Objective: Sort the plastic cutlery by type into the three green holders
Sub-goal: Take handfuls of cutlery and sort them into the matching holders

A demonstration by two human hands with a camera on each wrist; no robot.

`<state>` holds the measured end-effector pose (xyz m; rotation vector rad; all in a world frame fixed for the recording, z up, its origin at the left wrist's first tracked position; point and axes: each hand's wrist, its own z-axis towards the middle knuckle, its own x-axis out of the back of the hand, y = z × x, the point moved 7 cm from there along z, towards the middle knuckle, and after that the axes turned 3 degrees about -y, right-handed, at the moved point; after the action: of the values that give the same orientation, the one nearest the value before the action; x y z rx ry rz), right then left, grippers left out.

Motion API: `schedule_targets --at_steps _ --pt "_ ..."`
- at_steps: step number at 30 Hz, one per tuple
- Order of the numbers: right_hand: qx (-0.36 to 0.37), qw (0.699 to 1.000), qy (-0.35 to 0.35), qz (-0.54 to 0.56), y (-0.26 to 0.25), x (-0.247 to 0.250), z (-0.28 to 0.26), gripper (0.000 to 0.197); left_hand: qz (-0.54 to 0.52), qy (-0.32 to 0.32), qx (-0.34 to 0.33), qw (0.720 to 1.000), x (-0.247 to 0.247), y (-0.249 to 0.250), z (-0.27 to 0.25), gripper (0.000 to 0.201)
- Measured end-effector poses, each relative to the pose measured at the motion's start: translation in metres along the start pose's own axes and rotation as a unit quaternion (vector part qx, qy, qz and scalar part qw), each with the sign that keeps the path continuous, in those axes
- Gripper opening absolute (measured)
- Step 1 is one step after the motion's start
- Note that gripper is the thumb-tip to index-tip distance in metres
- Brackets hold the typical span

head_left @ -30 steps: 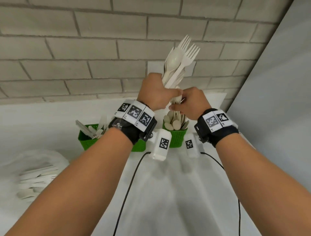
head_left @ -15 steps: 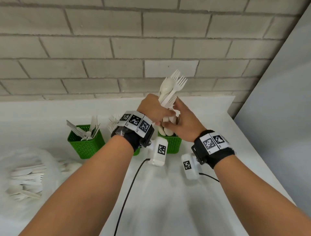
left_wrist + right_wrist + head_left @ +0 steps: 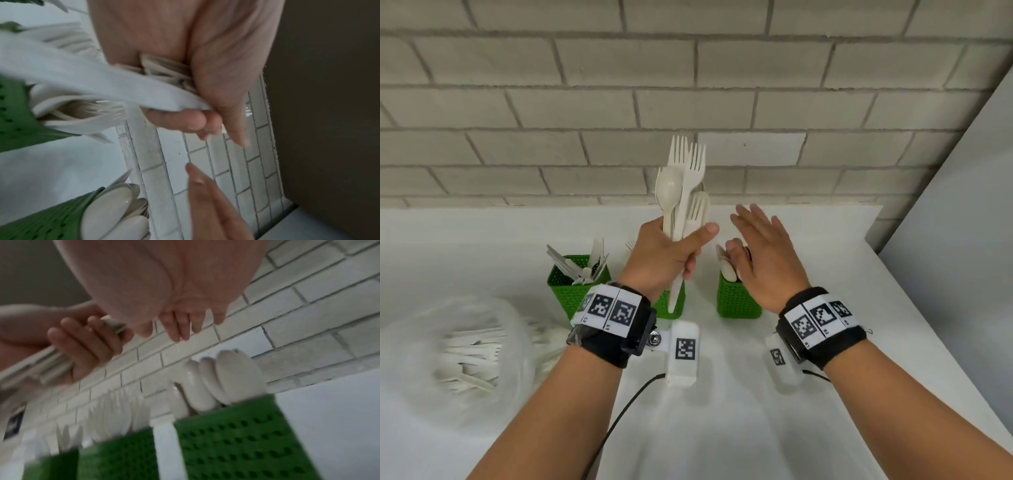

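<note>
My left hand (image 3: 667,253) grips a bundle of white plastic cutlery (image 3: 681,192), forks and a spoon, held upright above the middle green holder (image 3: 674,305). In the left wrist view the bundle's handles (image 3: 123,91) run through my curled fingers. My right hand (image 3: 760,253) hovers open, fingers spread, just right of the bundle and above the right green holder (image 3: 736,301), which holds spoons (image 3: 224,378). The left green holder (image 3: 568,291) holds knives. The middle holder (image 3: 119,454) carries forks.
A clear plastic bag (image 3: 465,346) with loose white cutlery lies at the left on the white table (image 3: 739,428). A brick wall (image 3: 688,85) stands right behind the holders. The table's right edge (image 3: 928,329) runs diagonally beside a grey wall.
My right hand has let go of the bundle and opened, drawing off to the right. The left hand keeps the bundle, now more upright. The view has tilted down towards the table.
</note>
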<state>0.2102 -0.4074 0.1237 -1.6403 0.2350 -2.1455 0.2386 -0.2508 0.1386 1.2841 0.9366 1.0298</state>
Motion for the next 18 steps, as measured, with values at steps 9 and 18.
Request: schedule_targets --at_steps 9,18 --pt "-0.085 0.901 0.081 0.417 -0.074 0.025 -0.018 0.006 -0.085 -0.075 0.009 0.994 0.017 -0.003 -0.051 0.045" --pt "-0.159 0.883 0.154 0.415 -0.146 -0.026 -0.043 0.004 -0.145 -0.038 0.025 0.988 0.096 -0.029 -0.106 0.013"
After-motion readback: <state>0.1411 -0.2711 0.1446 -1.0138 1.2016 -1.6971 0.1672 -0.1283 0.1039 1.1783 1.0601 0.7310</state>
